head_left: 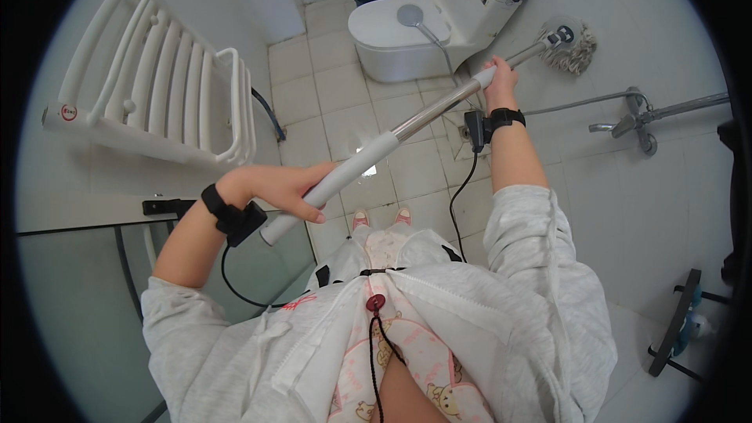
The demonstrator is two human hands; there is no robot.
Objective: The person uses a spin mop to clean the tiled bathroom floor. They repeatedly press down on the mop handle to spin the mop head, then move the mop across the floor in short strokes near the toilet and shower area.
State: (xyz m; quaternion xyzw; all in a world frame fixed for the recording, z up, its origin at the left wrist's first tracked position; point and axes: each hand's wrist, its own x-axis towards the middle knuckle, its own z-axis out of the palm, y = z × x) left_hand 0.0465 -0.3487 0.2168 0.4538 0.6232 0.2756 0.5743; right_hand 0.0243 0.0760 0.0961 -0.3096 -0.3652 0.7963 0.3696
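Observation:
A mop [356,164] with a white and chrome handle slants across the middle, from the lower left to the upper right. My left hand [286,188] is closed around the thick white grip near the handle's lower end, thumb toward me. Farther up, my right hand [500,84] grips the pole below the mop head. The mop's grey string head [576,55] is raised against the right-hand wall tiles. The fingers of both hands are partly hidden behind the handle. Each wrist wears a black strap with a small box and cable.
A white toilet [392,55] with its lid down stands ahead; a hand shower [410,16] lies on it, its hose running to the wall tap [638,121]. On the left is a white towel radiator [164,86]. A black rack [677,321] hangs at right. The floor tiles [345,117] shine.

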